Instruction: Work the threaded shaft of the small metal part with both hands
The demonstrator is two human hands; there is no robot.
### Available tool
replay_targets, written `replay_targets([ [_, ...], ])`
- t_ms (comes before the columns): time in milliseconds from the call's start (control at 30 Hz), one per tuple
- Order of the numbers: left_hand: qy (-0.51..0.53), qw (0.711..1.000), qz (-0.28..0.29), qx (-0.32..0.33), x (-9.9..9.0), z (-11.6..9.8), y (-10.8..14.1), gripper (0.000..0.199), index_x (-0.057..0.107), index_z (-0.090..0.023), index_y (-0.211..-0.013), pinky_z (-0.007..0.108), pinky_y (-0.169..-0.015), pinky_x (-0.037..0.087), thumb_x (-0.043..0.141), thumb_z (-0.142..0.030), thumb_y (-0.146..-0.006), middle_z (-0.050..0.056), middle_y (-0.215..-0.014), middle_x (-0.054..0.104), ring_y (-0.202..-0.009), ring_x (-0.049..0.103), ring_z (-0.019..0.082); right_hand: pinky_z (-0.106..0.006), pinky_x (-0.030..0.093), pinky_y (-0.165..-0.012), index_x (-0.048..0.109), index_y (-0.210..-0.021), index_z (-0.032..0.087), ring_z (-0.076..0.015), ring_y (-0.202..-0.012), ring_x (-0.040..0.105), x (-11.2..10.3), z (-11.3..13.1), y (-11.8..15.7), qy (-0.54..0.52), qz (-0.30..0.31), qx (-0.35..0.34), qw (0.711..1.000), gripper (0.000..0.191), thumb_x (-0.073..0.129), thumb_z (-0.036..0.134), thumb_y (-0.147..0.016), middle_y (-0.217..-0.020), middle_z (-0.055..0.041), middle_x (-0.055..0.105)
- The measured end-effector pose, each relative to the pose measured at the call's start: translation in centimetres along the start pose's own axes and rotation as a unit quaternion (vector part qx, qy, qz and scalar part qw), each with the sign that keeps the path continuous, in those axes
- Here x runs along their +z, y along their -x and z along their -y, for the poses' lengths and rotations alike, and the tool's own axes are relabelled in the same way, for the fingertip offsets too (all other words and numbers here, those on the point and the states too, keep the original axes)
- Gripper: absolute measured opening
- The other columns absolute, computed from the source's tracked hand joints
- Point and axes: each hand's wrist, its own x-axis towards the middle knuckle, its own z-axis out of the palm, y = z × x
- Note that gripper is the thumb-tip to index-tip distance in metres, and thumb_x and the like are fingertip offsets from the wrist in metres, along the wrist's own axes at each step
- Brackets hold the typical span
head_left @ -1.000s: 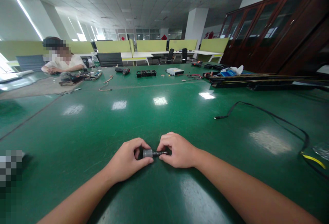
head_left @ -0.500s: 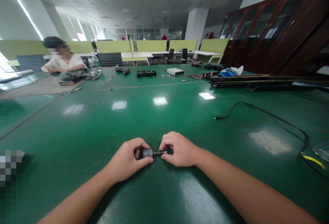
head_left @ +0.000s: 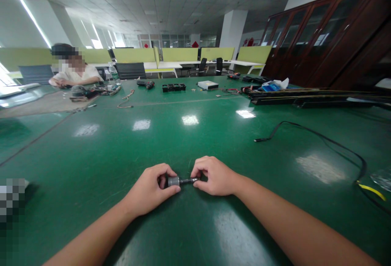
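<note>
A small metal part with a grey cylinder (head_left: 174, 181) and a thin dark shaft (head_left: 187, 181) lies lengthwise between my hands, low over the green table (head_left: 171, 146). My left hand (head_left: 154, 186) has its thumb and fingers closed around the grey cylinder at the left end. At the right end, the thumb and fingertips of my right hand (head_left: 214, 178) pinch the tip of the shaft. The middle of the shaft shows between the two hands.
A black cable (head_left: 320, 135) curves over the table on the right. Farther back are a power drill (head_left: 146, 84), a black bracket (head_left: 174, 87), a silver box (head_left: 208, 85) and dark rails (head_left: 275, 97). A person (head_left: 76, 70) sits at the far left.
My left hand and the cylinder have shifted slightly left. My right hand has moved slightly right and up, and more of the shaft shows between the hands.
</note>
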Motion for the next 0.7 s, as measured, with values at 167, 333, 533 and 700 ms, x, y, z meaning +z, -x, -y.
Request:
replay_targets([
  [167,-0.002,1.000,-0.003,-0.003,-0.1,0.1,-0.1,0.020,0.066,-0.019,-0.087,0.023,-0.057,0.037,0.070,-0.035,-0.078,-0.004,-0.067,0.056,-0.060,0.052,0.013,-0.023,0.039,-0.062,0.068,-0.073,0.016,-0.0115,-0.064,0.054,-0.3,-0.5,0.0,-0.004,0.009,0.010,1.000,0.008,0.070,0.012,-0.066,-0.069,0.0012,0.061],
  [333,0.007,1.000,-0.008,-0.006,-0.1,-0.2,-0.1,0.018,0.064,-0.018,-0.085,0.023,-0.060,0.039,0.069,-0.033,-0.078,-0.002,-0.072,0.060,-0.063,0.055,0.014,-0.021,0.037,-0.055,0.069,-0.072,0.015,-0.0094,-0.058,0.050,-0.7,-1.2,0.0,-0.023,0.008,0.043,0.999,0.010,0.067,0.009,-0.064,-0.068,0.0012,0.059],
  [533,0.015,1.000,0.002,-0.016,-0.3,-0.5,0.0,0.015,0.064,-0.019,-0.085,0.024,-0.060,0.040,0.068,-0.031,-0.078,-0.002,-0.071,0.062,-0.064,0.056,0.014,-0.020,0.034,-0.052,0.069,-0.072,0.014,-0.0083,-0.056,0.047,-0.7,-1.3,-0.1,-0.042,0.004,0.048,0.998,0.010,0.068,0.009,-0.064,-0.067,0.0019,0.057],
  [700,0.021,1.000,0.005,-0.017,-0.4,-0.4,0.0,0.016,0.064,-0.018,-0.085,0.023,-0.060,0.040,0.068,-0.033,-0.078,-0.003,-0.070,0.061,-0.063,0.055,0.014,-0.020,0.035,-0.053,0.069,-0.072,0.014,-0.0084,-0.057,0.047,-0.5,-1.2,-0.1,-0.047,0.011,0.049,0.998,0.010,0.069,0.009,-0.064,-0.067,0.0019,0.058],
])
